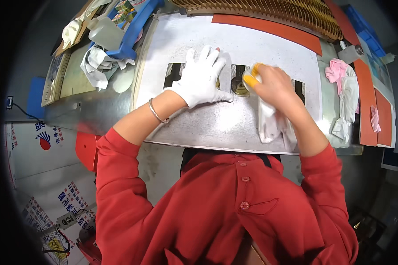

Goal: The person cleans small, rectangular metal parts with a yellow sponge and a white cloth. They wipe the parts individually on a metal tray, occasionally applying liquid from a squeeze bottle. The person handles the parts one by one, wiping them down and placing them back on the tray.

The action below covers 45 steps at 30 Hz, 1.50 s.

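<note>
Several dark rectangular plates are lying in a row on the white-topped bench. The gloved left hand is resting, fingers spread open, beside the leftmost plate; the right hand, wearing yellow finger covers, is gripping a white cloth at the central plate's right edge.

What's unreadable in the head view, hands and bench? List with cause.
Head view, hidden: whatever lies under the white-gloved left hand; its palm covers it.
Head view, hidden: most of the gripped part of the crumpled white cloth, behind the bare-palmed, yellow-tipped right hand.
Head view, partly hidden: the rightmost dark rectangular piece, behind that hand.
Head view, cut off: the golden-brown ridged rack, by the upper edge.
</note>
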Motion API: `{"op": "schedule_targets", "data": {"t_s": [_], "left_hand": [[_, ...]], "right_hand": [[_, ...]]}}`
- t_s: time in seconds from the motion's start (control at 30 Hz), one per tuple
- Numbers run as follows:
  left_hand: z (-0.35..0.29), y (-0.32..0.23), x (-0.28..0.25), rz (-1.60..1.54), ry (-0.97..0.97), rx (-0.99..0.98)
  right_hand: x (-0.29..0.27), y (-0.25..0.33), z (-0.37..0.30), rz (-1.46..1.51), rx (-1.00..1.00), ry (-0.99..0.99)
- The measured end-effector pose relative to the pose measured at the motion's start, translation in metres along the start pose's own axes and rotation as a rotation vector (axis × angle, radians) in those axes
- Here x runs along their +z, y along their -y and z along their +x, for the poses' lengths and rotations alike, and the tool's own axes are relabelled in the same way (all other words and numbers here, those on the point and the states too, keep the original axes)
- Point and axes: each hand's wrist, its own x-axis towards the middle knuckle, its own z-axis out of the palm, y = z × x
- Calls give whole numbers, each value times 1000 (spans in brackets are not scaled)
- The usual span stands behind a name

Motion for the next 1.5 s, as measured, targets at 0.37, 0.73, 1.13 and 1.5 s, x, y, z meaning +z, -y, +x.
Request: {"op": "schedule_targets", "data": {"t_s": [0.37, 0.73, 1.13, 1.5], "left_hand": [[2, -2, 22, -106, -119, -9], [10, 1, 15, -146, -79, 85], [15, 2, 1, -49, 84, 157], [-27, 63, -23, -44, 189, -49]], "right_hand": [[47, -10, 61, -25, 120, 50], [49, 7, 23, -17, 126, 57], [52, 18, -22, -13, 82, 80], [16, 49, 25, 36, -10, 93]]}}
